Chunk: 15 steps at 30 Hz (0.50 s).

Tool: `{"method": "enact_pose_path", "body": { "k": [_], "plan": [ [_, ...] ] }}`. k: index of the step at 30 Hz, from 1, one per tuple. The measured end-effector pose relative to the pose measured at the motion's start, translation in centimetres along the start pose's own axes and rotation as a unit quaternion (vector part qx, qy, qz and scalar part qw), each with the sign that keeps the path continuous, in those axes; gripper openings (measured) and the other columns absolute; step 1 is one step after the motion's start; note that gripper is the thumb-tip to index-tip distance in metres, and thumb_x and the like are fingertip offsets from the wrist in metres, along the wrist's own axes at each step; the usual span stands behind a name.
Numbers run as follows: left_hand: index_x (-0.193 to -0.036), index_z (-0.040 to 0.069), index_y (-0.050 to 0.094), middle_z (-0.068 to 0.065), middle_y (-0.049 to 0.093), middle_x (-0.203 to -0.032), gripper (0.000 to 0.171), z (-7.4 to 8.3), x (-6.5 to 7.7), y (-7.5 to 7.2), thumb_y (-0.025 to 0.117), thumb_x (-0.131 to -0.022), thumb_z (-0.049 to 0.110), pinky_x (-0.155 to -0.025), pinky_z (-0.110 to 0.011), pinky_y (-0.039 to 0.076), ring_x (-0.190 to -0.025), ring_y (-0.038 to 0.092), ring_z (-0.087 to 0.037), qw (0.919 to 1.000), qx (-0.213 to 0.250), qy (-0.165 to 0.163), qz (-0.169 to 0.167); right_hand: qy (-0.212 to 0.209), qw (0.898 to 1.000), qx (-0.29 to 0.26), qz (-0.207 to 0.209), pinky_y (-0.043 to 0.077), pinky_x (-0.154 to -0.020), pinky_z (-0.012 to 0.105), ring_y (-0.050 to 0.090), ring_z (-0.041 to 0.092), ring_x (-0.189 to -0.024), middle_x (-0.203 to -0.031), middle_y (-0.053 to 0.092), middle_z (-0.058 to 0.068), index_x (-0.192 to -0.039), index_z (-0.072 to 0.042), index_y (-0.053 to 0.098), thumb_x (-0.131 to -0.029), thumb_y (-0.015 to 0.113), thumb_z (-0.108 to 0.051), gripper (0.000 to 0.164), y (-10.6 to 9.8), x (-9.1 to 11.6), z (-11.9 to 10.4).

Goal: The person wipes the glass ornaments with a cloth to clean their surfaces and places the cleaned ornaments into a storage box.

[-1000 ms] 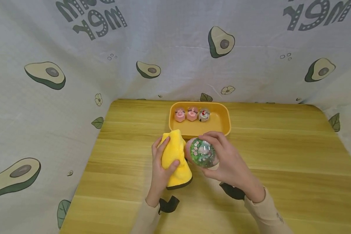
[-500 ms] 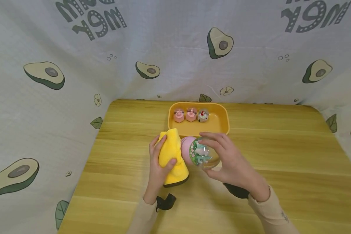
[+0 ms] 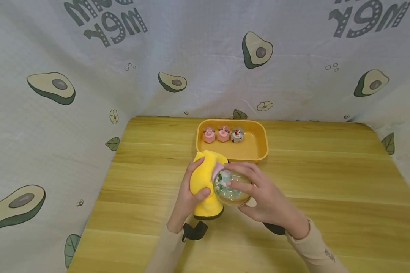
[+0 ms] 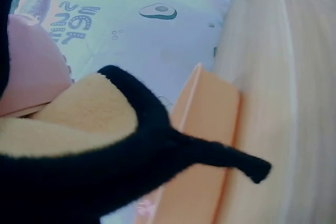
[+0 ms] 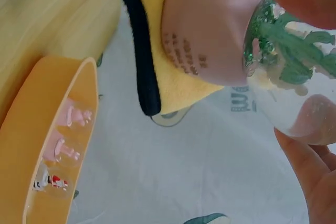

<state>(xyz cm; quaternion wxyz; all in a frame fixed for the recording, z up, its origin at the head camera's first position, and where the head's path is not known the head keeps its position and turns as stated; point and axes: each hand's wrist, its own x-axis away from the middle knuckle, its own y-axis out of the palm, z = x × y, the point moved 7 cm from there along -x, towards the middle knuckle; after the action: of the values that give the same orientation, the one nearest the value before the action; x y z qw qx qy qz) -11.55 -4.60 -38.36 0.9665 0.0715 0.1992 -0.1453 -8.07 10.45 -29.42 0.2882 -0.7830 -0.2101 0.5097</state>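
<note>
A snow globe (image 3: 230, 189) with a pink base (image 5: 210, 24) and green scenery inside its clear dome is tilted above the table. My right hand (image 3: 264, 191) grips it by the dome, fingers spread round the glass. With my left hand (image 3: 191, 191) I hold a yellow cloth (image 3: 205, 201) with a dark border, its thumb and fingers curled over the folds. The cloth wraps part of the pink base, as the right wrist view shows. In the left wrist view, the cloth's dark edge (image 4: 157, 124) hides the fingers.
Behind the hands, a yellow tray (image 3: 256, 151) stands on the wooden table (image 3: 328, 182). Three small globes (image 3: 223, 134) sit in a row along its left half. A curtain (image 3: 208, 45) printed with avocados hangs at the back and sides.
The cloth has come over the globe's pink base, which showed bare beside it half a second ago. The globe has turned, and my right fingers have shifted on the dome.
</note>
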Motion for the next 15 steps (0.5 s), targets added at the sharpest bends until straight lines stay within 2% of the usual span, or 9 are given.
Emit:
{"method": "enact_pose_path", "body": {
  "k": [3, 5, 8, 10, 15],
  "plan": [
    [-0.130, 0.019, 0.041, -0.011, 0.030, -0.131, 0.056, 0.9, -0.6, 0.4, 0.062, -0.082, 0.038, -0.078, -0.035, 0.044, -0.105, 0.041, -0.029, 0.9993, -0.013, 0.032, -0.014, 0.001, 1.000, -0.010, 0.010, 0.034, -0.097, 0.029, 0.041, 0.034, -0.115, -0.126, 0.043, 0.023, -0.115, -0.005, 0.049, -0.050, 0.074, -0.004, 0.070, -0.3, 0.1, 0.2],
    [-0.127, 0.021, 0.045, -0.010, 0.029, -0.134, 0.052, 1.5, -0.8, 0.6, 0.063, -0.081, 0.037, -0.078, -0.036, 0.043, -0.108, 0.039, -0.030, 0.9981, -0.033, 0.048, -0.018, 0.006, 1.000, -0.023, 0.019, 0.035, -0.096, 0.029, 0.042, 0.033, -0.114, -0.126, 0.044, 0.024, -0.115, -0.003, 0.048, -0.058, 0.076, -0.010, 0.064, -0.6, 0.2, 0.5],
    [-0.125, 0.022, 0.048, -0.010, 0.028, -0.136, 0.051, 2.0, -1.0, 0.7, 0.064, -0.079, 0.038, -0.079, -0.037, 0.042, -0.112, 0.037, -0.030, 0.9958, -0.067, 0.057, -0.022, 0.030, 0.998, -0.044, 0.032, 0.037, -0.095, 0.029, 0.044, 0.030, -0.113, -0.125, 0.045, 0.022, -0.115, -0.003, 0.047, -0.069, 0.074, -0.024, 0.057, -0.8, 0.4, 1.1],
    [-0.124, 0.022, 0.050, -0.009, 0.028, -0.136, 0.050, 2.4, -1.0, 0.7, 0.063, -0.079, 0.041, -0.079, -0.038, 0.042, -0.112, 0.037, -0.030, 0.9931, -0.098, 0.060, -0.025, 0.052, 0.995, -0.068, 0.044, 0.038, -0.094, 0.028, 0.045, 0.028, -0.114, -0.125, 0.046, 0.022, -0.116, -0.002, 0.046, -0.073, 0.070, -0.029, 0.056, -1.0, 0.5, 1.4],
    [-0.123, 0.025, 0.051, -0.009, 0.028, -0.136, 0.049, 3.3, -0.9, 1.0, 0.064, -0.078, 0.037, -0.083, -0.039, 0.042, -0.115, 0.037, -0.028, 0.9803, -0.177, 0.083, -0.025, 0.112, 0.982, -0.120, 0.094, 0.041, -0.091, 0.026, 0.046, 0.028, -0.115, -0.122, 0.047, 0.027, -0.116, 0.005, 0.044, -0.065, 0.078, -0.020, 0.066, -1.6, 0.4, 1.3]
  ]
}}
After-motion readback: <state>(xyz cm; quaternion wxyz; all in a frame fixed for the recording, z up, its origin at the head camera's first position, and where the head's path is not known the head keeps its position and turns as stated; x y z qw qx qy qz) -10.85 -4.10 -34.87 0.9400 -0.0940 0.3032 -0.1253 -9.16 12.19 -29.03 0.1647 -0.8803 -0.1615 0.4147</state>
